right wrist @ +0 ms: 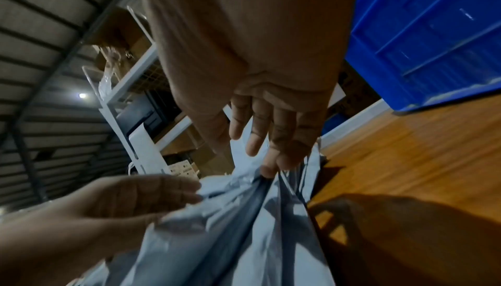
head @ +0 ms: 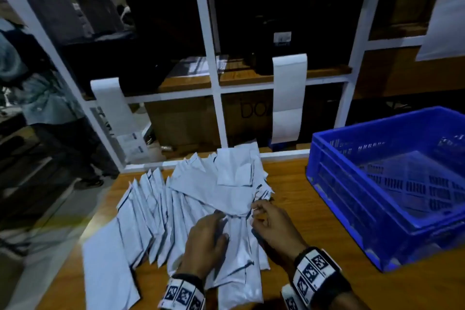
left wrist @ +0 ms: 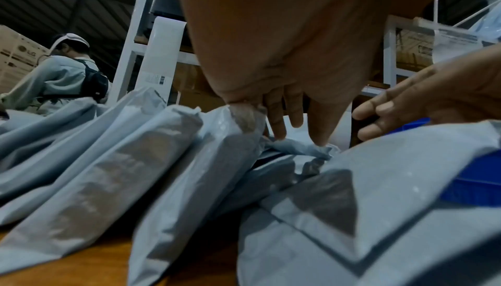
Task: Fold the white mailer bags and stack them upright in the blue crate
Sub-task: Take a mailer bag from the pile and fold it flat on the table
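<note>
Several white mailer bags [head: 161, 211] lie fanned out in a loose pile on the wooden table [head: 297, 199], with one wide bag [head: 226, 184] draped over the far end. My left hand [head: 214, 224] rests on the middle of the pile; its straight fingers [left wrist: 317, 127] touch a crumpled bag edge [left wrist: 298, 149]. My right hand [head: 264, 216] hovers at the pile's right side with relaxed fingers [right wrist: 254, 138], one fingertip touching the bags [right wrist: 230, 237]. It holds nothing. The blue crate [head: 352, 196] stands to the right with no bags inside.
A white metal rack [head: 208, 58] with cardboard boxes stands behind the table, and two white paper strips [head: 289, 98] hang from it. A person [head: 37, 98] stands at the left beyond the table's edge. The crate wall [right wrist: 433, 44] is close to my right hand.
</note>
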The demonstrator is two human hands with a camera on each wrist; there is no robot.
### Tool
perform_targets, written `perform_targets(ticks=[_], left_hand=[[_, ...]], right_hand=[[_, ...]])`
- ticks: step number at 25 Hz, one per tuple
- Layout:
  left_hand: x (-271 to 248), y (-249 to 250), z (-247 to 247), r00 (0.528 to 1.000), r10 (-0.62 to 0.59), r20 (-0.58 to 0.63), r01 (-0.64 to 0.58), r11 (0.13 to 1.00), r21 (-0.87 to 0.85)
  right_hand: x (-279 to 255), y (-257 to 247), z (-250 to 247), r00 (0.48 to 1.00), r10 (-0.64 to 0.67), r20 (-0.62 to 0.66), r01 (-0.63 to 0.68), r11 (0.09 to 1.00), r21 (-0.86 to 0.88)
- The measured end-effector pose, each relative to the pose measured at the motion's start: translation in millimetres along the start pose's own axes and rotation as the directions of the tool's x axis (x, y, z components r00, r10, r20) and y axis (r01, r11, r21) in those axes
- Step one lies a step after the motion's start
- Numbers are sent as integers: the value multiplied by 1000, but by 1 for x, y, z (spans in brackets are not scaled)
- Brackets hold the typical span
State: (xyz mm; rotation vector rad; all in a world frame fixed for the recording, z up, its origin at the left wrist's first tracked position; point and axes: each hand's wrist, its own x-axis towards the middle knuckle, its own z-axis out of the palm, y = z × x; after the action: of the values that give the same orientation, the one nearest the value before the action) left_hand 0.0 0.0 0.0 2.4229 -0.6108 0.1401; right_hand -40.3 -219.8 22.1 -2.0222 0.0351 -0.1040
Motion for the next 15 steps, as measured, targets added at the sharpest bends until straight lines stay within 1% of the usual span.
perform_targets(ticks=[1,3,4,6,8,10,12,15], left_hand=[[0,-3,3,999,37,-1,-37,999,1],[-3,-7,6,995,88,-42,-88,996,18],[-5,-6,5,994,97,-51,-97,995,1],[-8,-5,9,987,106,-118,-109,994,-21],[-14,-2,12,986,82,-148,-89,995,-40],[-17,-2,19,984,90,-152,-100,993,-55],[-18,-6,24,980,131,-147,-139,989,-46],[-15,-11,28,980,178,-89,-178,984,14]], right_hand=[[-1,4,5,1000,19,25,-18,999,-45],[-6,7,14,997,62,48,-55,990,-132],[-12,8,20,995,89,54,-82,988,-129],[-19,5,30,986,165,14,-163,981,-104],[-23,1,39,972,233,-6,-232,964,-133],[-25,1,47,958,285,-22,-285,947,-151],[-25,4,47,946,322,-40,-325,938,-122],[-24,8,30,926,357,-120,-365,929,-52]])
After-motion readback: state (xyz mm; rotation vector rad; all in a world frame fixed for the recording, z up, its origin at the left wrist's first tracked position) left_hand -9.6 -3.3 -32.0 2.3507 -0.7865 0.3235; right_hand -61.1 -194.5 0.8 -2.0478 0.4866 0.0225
